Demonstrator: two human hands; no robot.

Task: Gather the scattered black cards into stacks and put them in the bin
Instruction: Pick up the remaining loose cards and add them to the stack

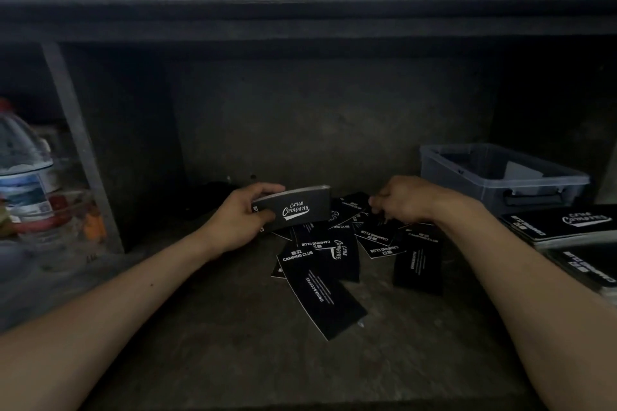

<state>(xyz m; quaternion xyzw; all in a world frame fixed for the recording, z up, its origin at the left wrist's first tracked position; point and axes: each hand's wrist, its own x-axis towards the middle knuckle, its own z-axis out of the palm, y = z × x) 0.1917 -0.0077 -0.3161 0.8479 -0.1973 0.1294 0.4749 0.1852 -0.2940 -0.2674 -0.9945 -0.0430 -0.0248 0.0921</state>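
The left hand (238,222) grips a thick stack of black cards (295,208) by its left end. The thumb lies along the top edge and the fingers (267,216) are curled under the bottom edge. The stack is held tilted just above the concrete shelf (207,327), its "Club Camping" face turned toward the person.

Right beside it, the right hand (400,198) is lowered onto the far edge of the scattered black cards (325,264). Its fingers (376,203) are curled down against them, and I cannot tell whether they have pinched one up. The loose cards lie overlapping in a heap between and just below the two hands, some face up and some showing small print.

The clear plastic bin (460,183) stands on the shelf beyond the right forearm, apart from both hands, with something pale inside. More stacked black cards (561,223) lie in front of it at the right edge. A large water bottle (23,170) stands at the far left.
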